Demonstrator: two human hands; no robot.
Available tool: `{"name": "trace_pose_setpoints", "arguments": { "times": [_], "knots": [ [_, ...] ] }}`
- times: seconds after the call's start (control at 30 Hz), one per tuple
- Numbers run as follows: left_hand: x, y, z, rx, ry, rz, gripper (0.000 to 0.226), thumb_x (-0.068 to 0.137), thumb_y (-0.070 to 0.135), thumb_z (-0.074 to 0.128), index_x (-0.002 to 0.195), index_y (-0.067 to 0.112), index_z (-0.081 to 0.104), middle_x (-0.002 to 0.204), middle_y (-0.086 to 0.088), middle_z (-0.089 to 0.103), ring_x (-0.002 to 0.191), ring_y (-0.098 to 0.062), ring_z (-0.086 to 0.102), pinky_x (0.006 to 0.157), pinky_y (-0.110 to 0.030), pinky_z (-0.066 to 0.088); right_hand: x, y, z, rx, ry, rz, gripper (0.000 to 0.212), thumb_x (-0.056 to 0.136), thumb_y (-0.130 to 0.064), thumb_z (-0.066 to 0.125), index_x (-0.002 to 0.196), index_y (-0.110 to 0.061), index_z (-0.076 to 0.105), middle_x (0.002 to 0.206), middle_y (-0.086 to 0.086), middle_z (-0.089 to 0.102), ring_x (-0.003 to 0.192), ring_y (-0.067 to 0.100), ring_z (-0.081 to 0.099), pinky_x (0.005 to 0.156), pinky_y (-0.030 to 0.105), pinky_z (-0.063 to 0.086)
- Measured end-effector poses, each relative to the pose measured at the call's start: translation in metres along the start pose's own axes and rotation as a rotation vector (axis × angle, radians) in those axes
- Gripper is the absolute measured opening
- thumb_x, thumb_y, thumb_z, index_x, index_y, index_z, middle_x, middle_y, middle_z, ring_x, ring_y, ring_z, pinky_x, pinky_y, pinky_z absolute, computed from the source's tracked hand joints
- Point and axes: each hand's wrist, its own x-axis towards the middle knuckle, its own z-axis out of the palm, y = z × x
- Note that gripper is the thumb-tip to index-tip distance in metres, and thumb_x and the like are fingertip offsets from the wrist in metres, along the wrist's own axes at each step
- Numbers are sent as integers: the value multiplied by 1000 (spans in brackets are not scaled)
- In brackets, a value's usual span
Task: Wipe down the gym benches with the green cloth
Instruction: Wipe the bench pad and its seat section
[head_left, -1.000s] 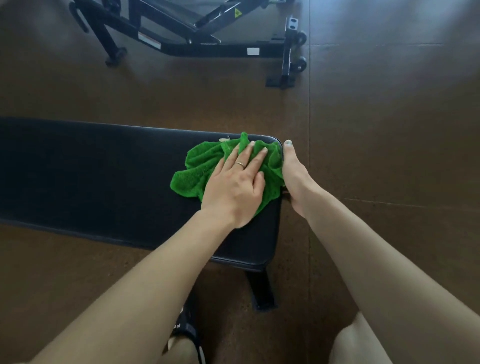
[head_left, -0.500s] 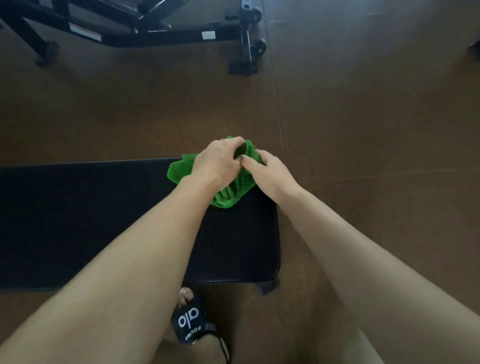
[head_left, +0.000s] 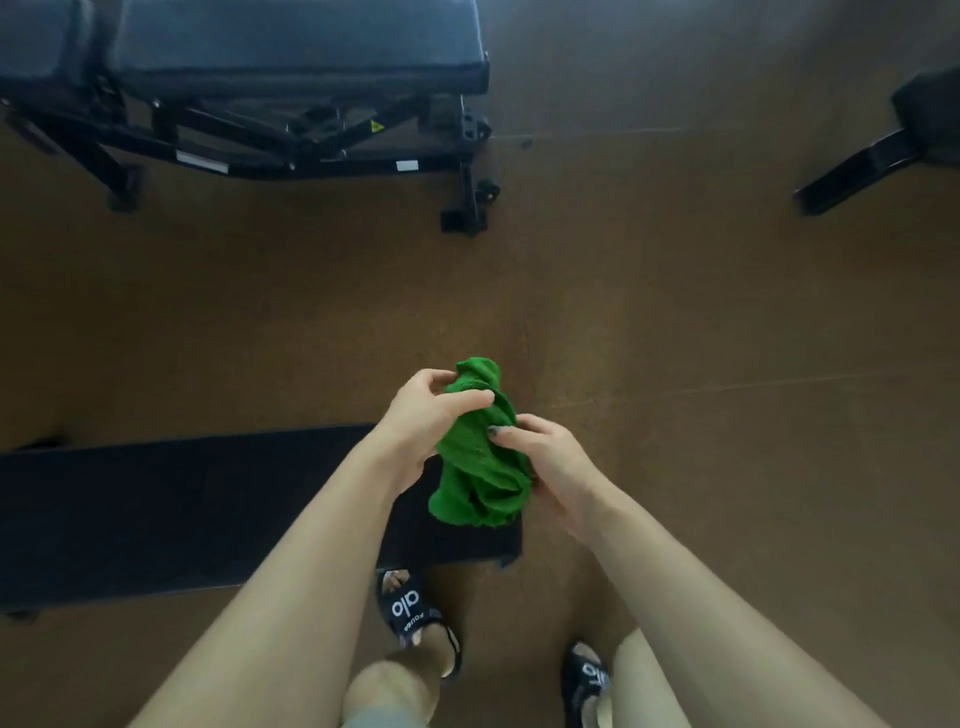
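1. Green cloth (head_left: 480, 457) is bunched up between our two hands, lifted clear above the right end of the flat black bench (head_left: 156, 509).
2. Left hand (head_left: 423, 421) grips the upper part of the cloth, thumb and fingers curled round it.
3. Right hand (head_left: 545, 460) pinches the cloth's right side, fingertips pressed into the fabric; lower folds hang loose below both hands.
4. Second bench (head_left: 291, 47) sits across the brown floor (head_left: 675, 312), well apart from us; its top is cut off by the frame edge.
5. Black equipment (head_left: 878, 150) at far right is cropped, can't tell what it is.
6. Our forearms hide part of the near bench; sandals (head_left: 410, 610) are partly covered by our knees.
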Motion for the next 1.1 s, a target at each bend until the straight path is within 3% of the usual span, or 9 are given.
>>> {"name": "trace_pose_setpoints", "arguments": {
  "times": [0.07, 0.2, 0.33, 0.47, 0.57, 0.63, 0.73, 0.87, 1.1],
  "knots": [
    [-14, 40, 9, 49, -42, -10, 67, 77, 32, 88, 135, 18, 55, 118, -4, 74, 101, -21, 75, 91, -42, 61, -15, -35, -11, -26, 39, -59, 22, 94, -9, 69, 116, -9, 71, 107, 13, 78, 98, 30, 76, 87, 42, 62],
    [-27, 101, 41, 88, -85, 55, 28, 89, 24, 77, 115, 18, 71, 105, -2, 79, 95, -20, 77, 91, -45, 61, -26, -102, -42, -199, 86, -208, 20, 89, -5, 70, 107, -14, 71, 95, 7, 74, 85, 18, 75, 69, 29, 59],
    [-29, 143, 76, 60, -20, 137, 28, 91, 27, 76, 119, 26, 69, 110, 2, 78, 103, -19, 75, 95, -49, 59, -23, -162, -81, -319, 17, -261, 17, 82, -5, 73, 96, -4, 64, 84, 3, 69, 76, 13, 68, 63, 22, 54],
    [-35, 188, 116, 84, 23, 157, 26, 94, 33, 74, 118, 24, 70, 111, 1, 78, 102, -19, 75, 95, -47, 59, -20, -225, -129, -411, -147, -254, 15, 75, -7, 72, 82, -14, 61, 76, 2, 65, 72, 16, 64, 64, 31, 52],
    [-38, 230, 152, 171, 60, 221, 18, 96, 29, 72, 113, 23, 73, 105, 4, 79, 97, -12, 75, 90, -35, 59, -22, -274, -168, -515, -215, -267, 15, 75, -6, 71, 78, -16, 59, 71, -1, 62, 69, 15, 62, 64, 31, 49],
    [-36, 258, 172, 303, 91, 300, 13, 97, 26, 70, 108, 24, 76, 101, 5, 79, 93, -6, 73, 83, -24, 53, -22, -303, -190, -567, -247, -279, 12, 74, -8, 69, 79, -14, 60, 71, 1, 61, 70, 18, 62, 65, 34, 49],
    [-28, 290, 190, 401, 130, 364, 9, 96, 28, 71, 99, 26, 79, 96, 6, 78, 91, -7, 71, 85, -27, 52, -16, -342, -209, -673, -231, -347, 19, 72, -13, 70, 86, -4, 60, 78, 6, 61, 72, 20, 62, 66, 36, 50],
    [-16, 317, 193, 227, 209, 397, 21, 92, 26, 76, 112, 20, 77, 118, 7, 71, 104, -11, 71, 83, -18, 57, 2, -388, -213, -738, -237, -448, 18, 71, -13, 71, 75, -10, 53, 66, -2, 51, 63, 16, 51, 63, 35, 41],
    [19, 351, 181, 76, 367, 462, 14, 95, 32, 72, 103, 21, 77, 95, -1, 79, 89, -16, 76, 76, -32, 60, 49, -453, -197, -778, -267, -519, 15, 75, -12, 68, 87, -12, 59, 73, -1, 54, 67, 16, 52, 64, 34, 41]
  ]
}}
